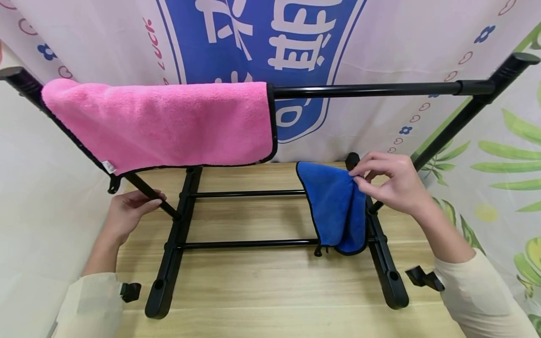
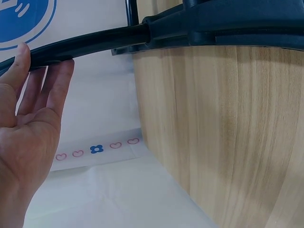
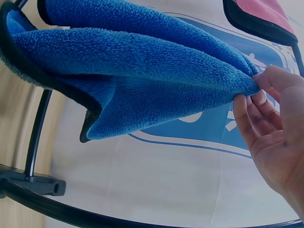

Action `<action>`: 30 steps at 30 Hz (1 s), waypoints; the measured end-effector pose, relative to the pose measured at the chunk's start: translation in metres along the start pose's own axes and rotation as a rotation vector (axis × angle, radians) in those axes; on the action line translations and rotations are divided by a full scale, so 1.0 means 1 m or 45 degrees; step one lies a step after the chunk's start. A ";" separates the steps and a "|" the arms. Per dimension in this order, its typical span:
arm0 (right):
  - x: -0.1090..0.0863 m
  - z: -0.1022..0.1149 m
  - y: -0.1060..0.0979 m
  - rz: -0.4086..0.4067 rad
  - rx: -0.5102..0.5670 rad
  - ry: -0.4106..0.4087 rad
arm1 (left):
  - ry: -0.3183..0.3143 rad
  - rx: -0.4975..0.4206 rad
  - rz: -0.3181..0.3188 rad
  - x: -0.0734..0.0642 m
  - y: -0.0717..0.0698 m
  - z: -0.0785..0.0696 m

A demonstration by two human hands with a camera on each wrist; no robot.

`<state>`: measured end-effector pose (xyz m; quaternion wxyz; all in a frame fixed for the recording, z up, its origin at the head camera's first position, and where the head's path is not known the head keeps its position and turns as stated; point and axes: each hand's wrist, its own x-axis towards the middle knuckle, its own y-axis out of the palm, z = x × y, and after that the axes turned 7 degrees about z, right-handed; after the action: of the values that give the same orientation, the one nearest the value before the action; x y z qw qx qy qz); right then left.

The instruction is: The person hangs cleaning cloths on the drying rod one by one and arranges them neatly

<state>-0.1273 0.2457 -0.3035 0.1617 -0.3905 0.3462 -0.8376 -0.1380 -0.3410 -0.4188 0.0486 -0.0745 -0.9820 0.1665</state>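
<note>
A blue towel (image 1: 331, 202) with black edging hangs from my right hand (image 1: 390, 180), pinched between thumb and fingertips. The right wrist view shows the blue towel (image 3: 137, 71) gathered to a point at those fingertips. My left hand (image 1: 131, 213) holds the left upright of the black rack (image 1: 169, 263); in the left wrist view the thumb and fingers of the left hand (image 2: 35, 109) lie on opposite sides of the tube. A pink towel (image 1: 169, 124) with black edging is draped over the left part of the rack's top bar (image 1: 380, 90).
The rack stands on a wood-grain surface (image 1: 253, 281), its two lower crossbars (image 1: 249, 244) running between the feet. A printed white and blue curtain (image 1: 262, 42) hangs behind. A leaf-patterned sheet (image 1: 507, 155) is at the right, a plain white one (image 1: 50, 188) at the left.
</note>
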 end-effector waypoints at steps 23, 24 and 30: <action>0.018 0.009 -0.030 -0.379 0.200 -0.107 | -0.034 -0.046 -0.009 -0.001 0.001 0.002; 0.018 0.009 -0.030 -0.386 0.203 -0.106 | -0.034 -0.035 -0.008 -0.001 0.001 0.001; 0.021 0.011 -0.032 -0.413 0.198 -0.091 | -0.026 0.088 -0.001 -0.001 0.001 0.001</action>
<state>-0.1321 0.2521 -0.2641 0.0664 -0.4572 0.2067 -0.8625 -0.1373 -0.3404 -0.4206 0.0411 -0.0708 -0.9761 0.2011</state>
